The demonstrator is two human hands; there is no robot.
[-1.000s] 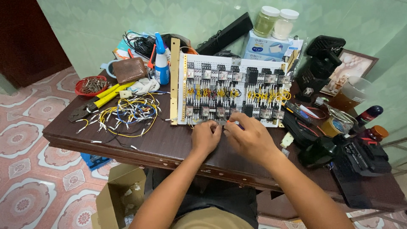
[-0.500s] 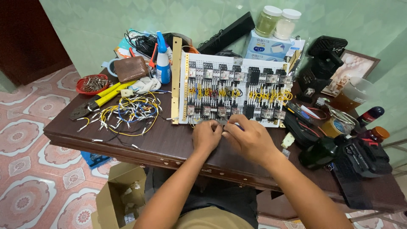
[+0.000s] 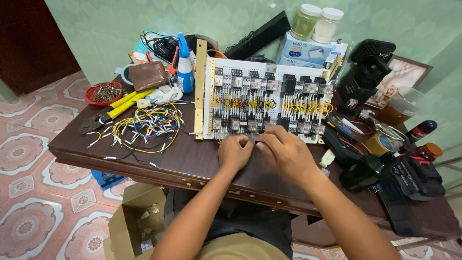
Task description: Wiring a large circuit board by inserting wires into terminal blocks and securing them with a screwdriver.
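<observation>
Fingers of both hands curl together at the near edge of the white board (image 3: 269, 98); left hand (image 3: 234, 153) and right hand (image 3: 285, 153) hide whatever they pinch, cannot tell. Board looks stiff, light; parts and yellow wires seem delicate, so grip by edges.

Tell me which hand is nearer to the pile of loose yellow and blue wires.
Left. The left hand rests at the white relay board's lower edge, just right of the wire pile. The right hand lies farther right, beyond the left hand.
</observation>
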